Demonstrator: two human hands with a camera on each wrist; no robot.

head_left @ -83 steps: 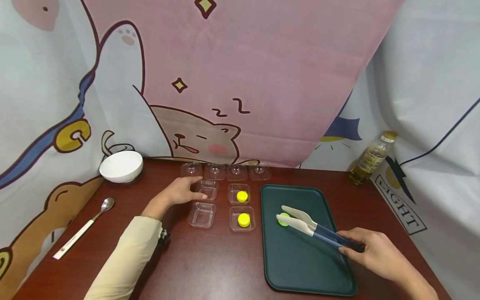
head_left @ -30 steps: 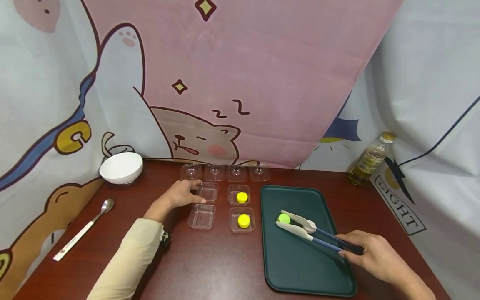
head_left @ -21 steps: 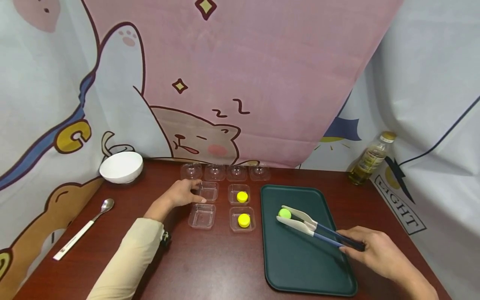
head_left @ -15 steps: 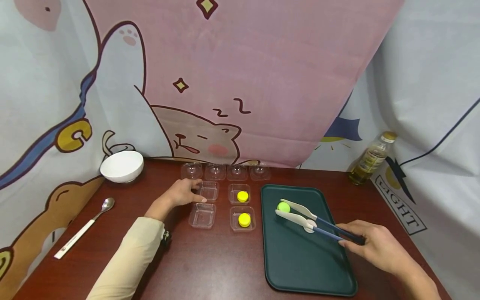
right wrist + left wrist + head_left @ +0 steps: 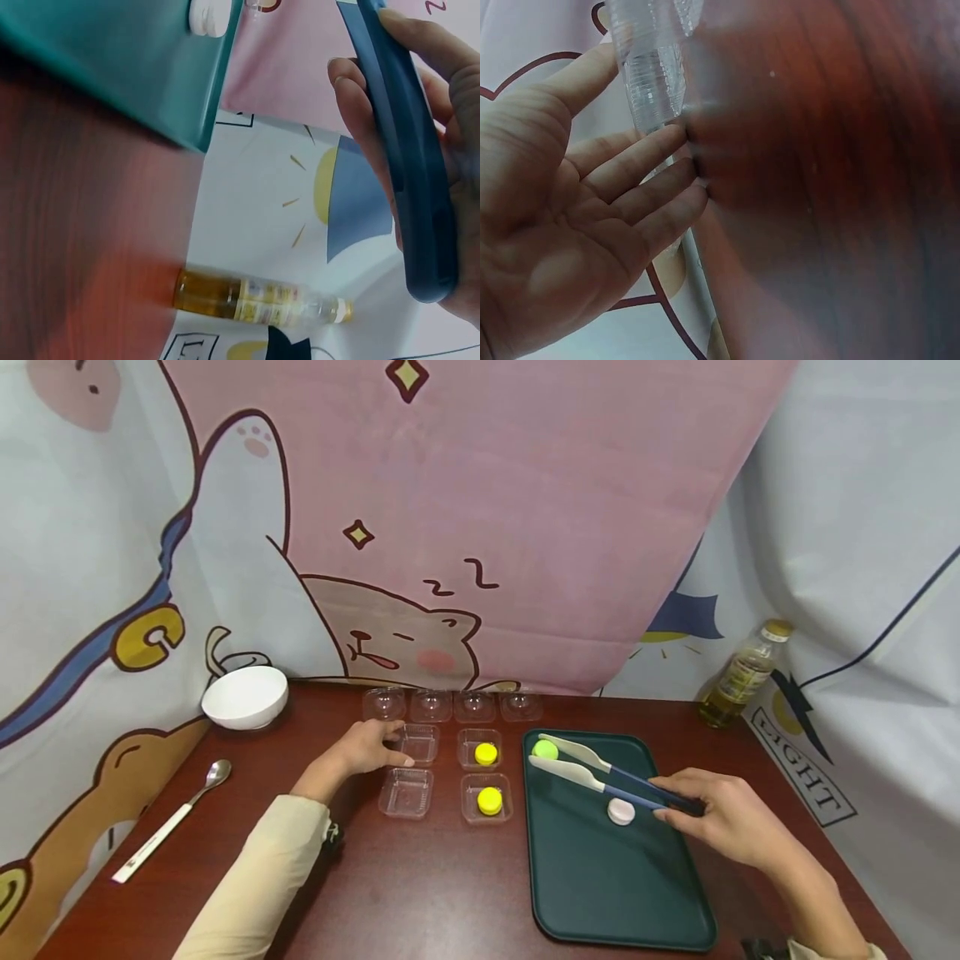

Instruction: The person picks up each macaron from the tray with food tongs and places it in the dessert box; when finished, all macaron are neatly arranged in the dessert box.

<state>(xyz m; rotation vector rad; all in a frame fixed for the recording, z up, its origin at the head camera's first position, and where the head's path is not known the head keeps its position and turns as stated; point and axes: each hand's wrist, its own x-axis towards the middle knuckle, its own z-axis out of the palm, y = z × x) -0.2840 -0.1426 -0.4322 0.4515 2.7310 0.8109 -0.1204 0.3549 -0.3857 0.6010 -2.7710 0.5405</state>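
Note:
In the head view my right hand (image 5: 727, 814) grips blue-handled tongs (image 5: 611, 781) with pale tips over the dark green tray (image 5: 600, 893). A green macaron (image 5: 545, 749) is between the tong tips, near the tray's back left corner. A pale pink macaron (image 5: 621, 812) lies on the tray below the tongs. My left hand (image 5: 362, 748) touches the left side of a clear plastic box (image 5: 418, 743); in the left wrist view its fingers (image 5: 660, 214) are fairly straight, thumb spread apart. Two more clear boxes each hold a yellow macaron (image 5: 486, 754); the front left box (image 5: 406, 793) holds nothing.
Several clear domed lids (image 5: 431, 704) line the table's back edge. A white bowl (image 5: 245, 697) and a spoon (image 5: 172, 821) are at the left. An oil bottle (image 5: 738, 681) stands at the back right, by the cloth wall.
The tongs first opened and closed around the green macaron, then moved left and back with it. The pale pink macaron is now uncovered. My left hand stays almost still at the box.

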